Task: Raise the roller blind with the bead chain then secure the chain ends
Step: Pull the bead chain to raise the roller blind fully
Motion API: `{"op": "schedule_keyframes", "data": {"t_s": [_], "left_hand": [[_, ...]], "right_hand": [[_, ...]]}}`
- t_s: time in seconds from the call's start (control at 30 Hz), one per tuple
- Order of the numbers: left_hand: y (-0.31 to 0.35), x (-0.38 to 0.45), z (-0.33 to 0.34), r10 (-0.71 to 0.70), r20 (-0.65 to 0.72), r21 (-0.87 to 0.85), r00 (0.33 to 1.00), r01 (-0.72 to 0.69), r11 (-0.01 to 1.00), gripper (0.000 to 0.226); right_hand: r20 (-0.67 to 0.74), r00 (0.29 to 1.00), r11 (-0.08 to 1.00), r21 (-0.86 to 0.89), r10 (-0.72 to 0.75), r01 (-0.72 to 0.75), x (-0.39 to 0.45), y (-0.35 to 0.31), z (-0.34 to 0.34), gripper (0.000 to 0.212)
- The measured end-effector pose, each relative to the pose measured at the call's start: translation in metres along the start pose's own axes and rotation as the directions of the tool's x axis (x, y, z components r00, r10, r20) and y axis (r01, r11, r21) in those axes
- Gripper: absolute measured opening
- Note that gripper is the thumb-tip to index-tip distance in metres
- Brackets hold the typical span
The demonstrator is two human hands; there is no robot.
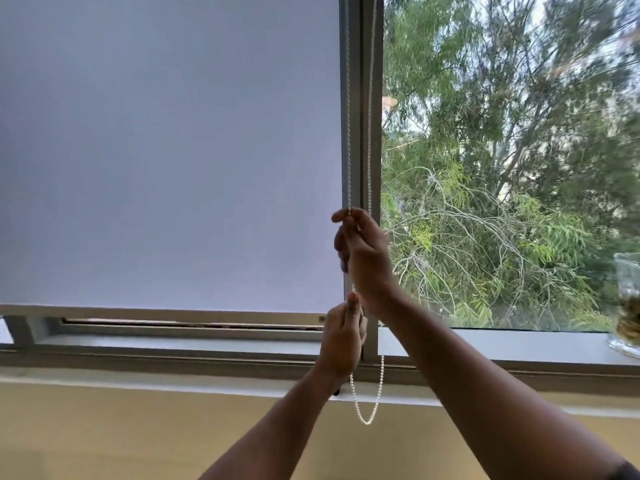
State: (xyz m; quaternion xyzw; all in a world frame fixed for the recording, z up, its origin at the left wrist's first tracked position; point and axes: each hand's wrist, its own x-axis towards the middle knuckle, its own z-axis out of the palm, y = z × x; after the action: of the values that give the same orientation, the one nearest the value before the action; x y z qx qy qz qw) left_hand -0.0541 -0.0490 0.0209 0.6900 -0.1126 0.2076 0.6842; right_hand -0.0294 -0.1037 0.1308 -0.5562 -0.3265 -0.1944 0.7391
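A pale grey roller blind [166, 150] covers the left window pane, and its bottom bar [159, 312] hangs just above the sill. A white bead chain [370, 116] runs down the window frame in two strands and ends in a loop [367, 415] below the sill. My right hand [363, 254] is closed around the left strand, higher up. Lower on that same strand, at sill height, my left hand [343, 337] pinches it between thumb and fingers. The right strand hangs free behind my right hand.
The grey window frame post [367, 64] stands between the blind and the uncovered right pane, with trees outside. A glass vase [628, 306] stands on the sill [485, 344] at the far right. A yellow wall [121, 434] lies below.
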Motion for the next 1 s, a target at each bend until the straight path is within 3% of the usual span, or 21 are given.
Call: {"op": "schedule_keyframes", "data": {"t_s": [0.13, 0.3, 0.37, 0.47, 0.57, 0.7, 0.83, 1.0], "left_hand": [[-0.01, 0.001, -0.013, -0.047, 0.073, 0.007, 0.996, 0.047, 0.999, 0.047], [-0.001, 0.021, -0.041, -0.041, 0.009, -0.071, 0.999, 0.042, 0.997, 0.055], [0.024, 0.036, -0.047, -0.052, -0.027, -0.129, 0.998, 0.048, 0.99, 0.056], [0.072, 0.054, -0.048, -0.024, 0.02, -0.218, 0.999, 0.028, 0.976, 0.067], [0.124, 0.071, -0.042, 0.033, 0.124, -0.301, 0.992, 0.005, 0.954, 0.073], [0.164, 0.077, -0.025, 0.057, 0.151, -0.216, 0.987, -0.024, 0.976, 0.059], [0.144, 0.064, -0.01, 0.146, 0.008, -0.123, 0.989, -0.144, 0.982, 0.064], [0.095, 0.044, -0.007, 0.156, -0.013, -0.082, 0.988, -0.157, 0.984, 0.056]], "right_hand": [[-0.021, 0.986, 0.967, -0.203, -0.164, 0.157, -0.018, 0.019, 0.001, 0.022], [0.034, 0.991, 0.95, -0.281, -0.132, 0.136, -0.041, 0.036, -0.009, 0.022], [0.054, 0.99, 0.956, -0.258, -0.129, 0.138, -0.049, 0.041, -0.01, 0.026], [0.064, 0.988, 0.92, -0.36, -0.141, 0.154, -0.06, 0.054, -0.013, 0.019], [0.089, 0.991, 0.913, -0.388, -0.103, 0.13, -0.073, 0.073, -0.016, 0.018], [0.13, 0.989, 0.861, -0.493, -0.068, 0.124, -0.085, 0.083, -0.022, 0.018], [0.188, 0.982, 0.805, -0.583, -0.002, 0.113, -0.089, 0.088, -0.035, 0.016], [0.32, 0.921, 0.742, -0.668, 0.222, 0.054, -0.105, 0.091, -0.044, 0.028]]}}
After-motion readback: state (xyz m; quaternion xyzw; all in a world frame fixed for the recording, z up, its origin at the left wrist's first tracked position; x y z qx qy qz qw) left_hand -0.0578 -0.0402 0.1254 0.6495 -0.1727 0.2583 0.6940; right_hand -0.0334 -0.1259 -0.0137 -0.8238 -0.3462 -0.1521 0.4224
